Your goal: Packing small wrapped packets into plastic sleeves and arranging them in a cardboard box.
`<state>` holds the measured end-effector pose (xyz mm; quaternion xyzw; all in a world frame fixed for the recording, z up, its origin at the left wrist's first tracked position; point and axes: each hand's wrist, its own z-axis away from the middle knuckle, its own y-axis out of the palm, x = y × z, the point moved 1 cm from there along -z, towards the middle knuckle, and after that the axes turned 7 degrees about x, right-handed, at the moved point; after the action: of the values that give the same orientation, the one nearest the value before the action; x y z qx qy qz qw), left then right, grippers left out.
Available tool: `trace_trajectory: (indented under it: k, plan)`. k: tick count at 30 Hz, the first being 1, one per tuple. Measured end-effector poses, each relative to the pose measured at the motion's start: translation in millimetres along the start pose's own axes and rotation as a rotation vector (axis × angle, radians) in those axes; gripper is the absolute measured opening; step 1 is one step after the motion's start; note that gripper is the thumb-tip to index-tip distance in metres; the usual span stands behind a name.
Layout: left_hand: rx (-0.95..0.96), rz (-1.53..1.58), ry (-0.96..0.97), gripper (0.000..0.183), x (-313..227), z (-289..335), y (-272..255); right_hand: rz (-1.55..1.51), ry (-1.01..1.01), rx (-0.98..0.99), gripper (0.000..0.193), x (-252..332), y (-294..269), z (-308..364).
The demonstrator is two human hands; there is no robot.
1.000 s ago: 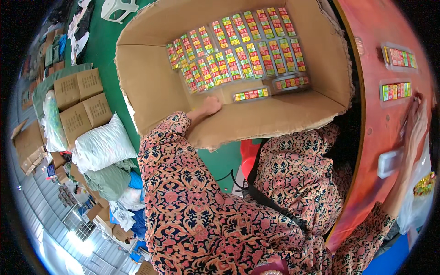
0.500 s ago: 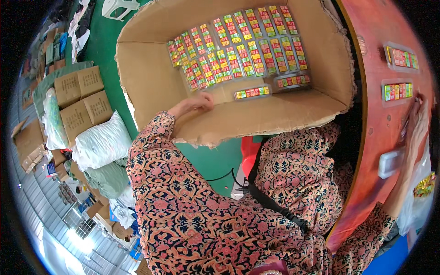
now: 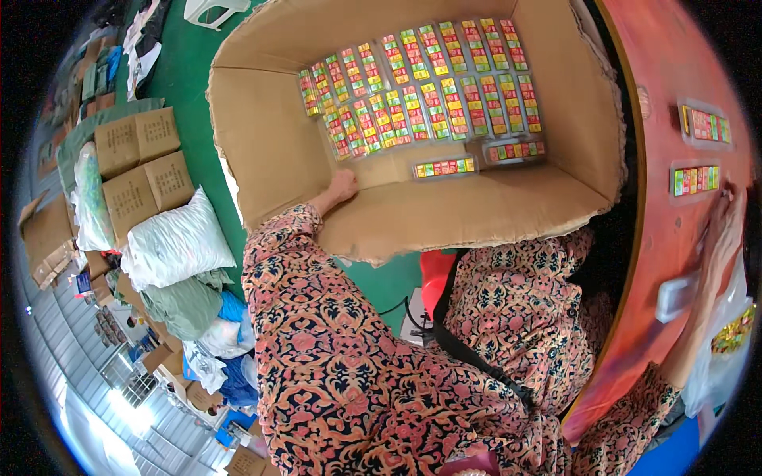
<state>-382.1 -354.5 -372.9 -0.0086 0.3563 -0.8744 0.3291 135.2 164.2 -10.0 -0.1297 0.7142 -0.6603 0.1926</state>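
Note:
My left hand (image 3: 343, 185) is closed, low in the near left corner of a large cardboard box (image 3: 270, 119), with nothing seen in its fingers. Beyond it, clear plastic trays of small red, yellow and green packs (image 3: 432, 103) stand in two rows. A single tray (image 3: 444, 167) and a further tray (image 3: 516, 151) lie flat along the near side. On the red table, my right hand (image 3: 722, 226) stretches its blurred fingers toward the right edge of a filled tray (image 3: 696, 180). Farther along lies a second filled tray (image 3: 706, 125).
A clear plastic case (image 3: 676, 298) lies beside my right forearm, next to a plastic bag holding shiny yellow packets (image 3: 734, 332). A red stool (image 3: 435, 278) shows below the box. Left are stacked cartons (image 3: 147, 178), a stuffed white sack (image 3: 182, 242) and a white plastic stool (image 3: 213, 11).
My left hand has drawn back toward the box's near left wall and its fingers have closed. My right hand stays beside the nearer tray. The whole view has shifted slightly.

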Motion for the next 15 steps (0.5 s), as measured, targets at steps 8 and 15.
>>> trace_trajectory:
  k: [8, 15]
  plan:
    - [-0.031, 0.132, -0.067, 0.024, -29, -6, -9, -0.037, 0.001, -0.06, 0.029, 4, -12, 7]
    - [-0.044, 0.04, -0.149, 0.021, -23, 3, -22, -0.054, 0.043, -0.028, 0.028, 21, -8, 3]
